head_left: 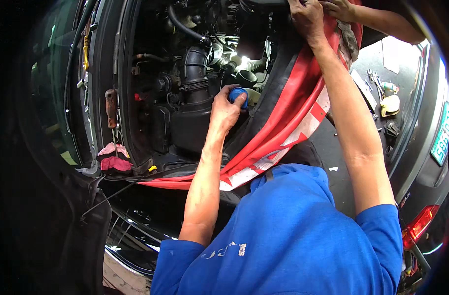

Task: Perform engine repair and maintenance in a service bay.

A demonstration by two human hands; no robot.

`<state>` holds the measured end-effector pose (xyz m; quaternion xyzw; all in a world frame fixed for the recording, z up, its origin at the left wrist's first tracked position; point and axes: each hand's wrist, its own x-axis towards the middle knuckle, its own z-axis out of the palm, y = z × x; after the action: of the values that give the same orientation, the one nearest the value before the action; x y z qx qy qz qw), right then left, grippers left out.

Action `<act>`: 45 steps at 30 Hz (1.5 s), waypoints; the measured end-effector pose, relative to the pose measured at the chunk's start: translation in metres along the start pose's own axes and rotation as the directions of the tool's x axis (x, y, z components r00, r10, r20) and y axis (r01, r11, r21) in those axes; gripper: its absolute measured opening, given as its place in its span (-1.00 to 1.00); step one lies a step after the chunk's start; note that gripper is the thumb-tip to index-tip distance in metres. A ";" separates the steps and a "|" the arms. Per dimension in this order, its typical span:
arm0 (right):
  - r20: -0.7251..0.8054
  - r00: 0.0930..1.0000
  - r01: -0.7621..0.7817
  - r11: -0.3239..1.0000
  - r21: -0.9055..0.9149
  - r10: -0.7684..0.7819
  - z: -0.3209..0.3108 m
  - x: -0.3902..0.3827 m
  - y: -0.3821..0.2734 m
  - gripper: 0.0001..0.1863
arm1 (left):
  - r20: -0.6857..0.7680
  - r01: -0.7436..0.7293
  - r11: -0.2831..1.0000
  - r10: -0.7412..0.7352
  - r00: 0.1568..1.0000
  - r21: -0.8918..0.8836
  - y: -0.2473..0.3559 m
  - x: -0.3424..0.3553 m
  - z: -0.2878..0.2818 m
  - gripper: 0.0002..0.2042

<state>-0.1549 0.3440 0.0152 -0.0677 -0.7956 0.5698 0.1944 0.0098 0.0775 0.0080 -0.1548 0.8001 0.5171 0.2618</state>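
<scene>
My left hand [225,112] is closed around a round blue cap [238,97], thumb and fingers at its sides. Beside the cap a pale, whitish plastic reservoir [254,97] shows, partly hidden. Left of my hand lies a black air intake hose [195,66] leading to a black plastic box [187,125]. My right hand [308,19] is at the top of the view, over the red and white fender cover [296,83]. Its fingers are curled, and the picture's edge cuts off what they may hold.
Another person's hand [338,9] reaches in from the upper right, close to mine. A screwdriver [111,108] and pink rags [115,158] lie along the car's left side. Wrenches [377,83] lie on the floor at right, near a parked dark car [416,167].
</scene>
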 end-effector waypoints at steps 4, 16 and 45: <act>0.040 0.999 -0.027 0.999 0.030 0.026 -0.007 0.002 0.011 -0.65 | 0.003 -0.024 0.997 0.024 1.000 0.067 0.006 -0.004 0.000 -0.58; -0.007 0.985 0.174 0.984 -0.045 -0.175 0.000 0.005 0.014 -0.60 | -0.106 -0.059 0.687 0.196 0.975 0.724 -0.002 0.067 -0.023 -0.56; 0.030 0.960 -0.281 0.951 0.126 0.280 0.046 -0.135 -0.049 -0.64 | -0.760 -0.095 0.950 0.296 0.579 0.297 -0.017 -0.050 -0.107 -0.64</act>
<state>-0.0435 0.2421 0.0172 -0.1638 -0.7407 0.6421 0.1107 0.0323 -0.0278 0.0593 -0.2485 0.8971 0.3258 -0.1655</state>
